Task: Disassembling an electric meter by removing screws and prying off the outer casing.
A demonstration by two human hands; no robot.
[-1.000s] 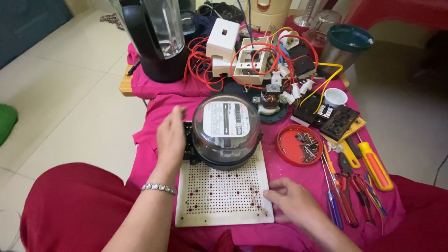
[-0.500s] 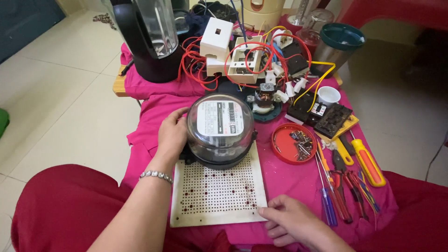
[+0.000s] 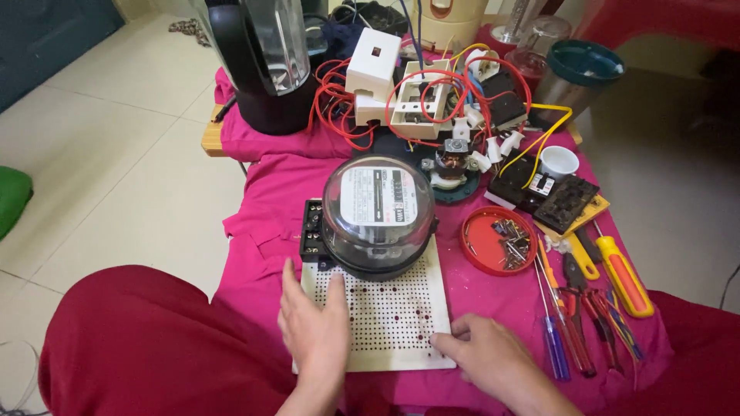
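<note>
Now both hands lie flat and open on the perforated white board (image 3: 385, 320), gripping nothing: the left hand (image 3: 314, 331) presses its near-left part, fingers spread toward the meter, and the right hand (image 3: 486, 356) rests fingertips on the near-right corner. Judging by this, the round electricity meter (image 3: 378, 212) with its clear dome already sits on the board's far end, its black terminal block (image 3: 312, 231) bare of wires. Just right lie a red lid of screws (image 3: 499, 240) and screwdrivers (image 3: 586, 308) on the pink-clothed table (image 3: 262, 208).
</note>
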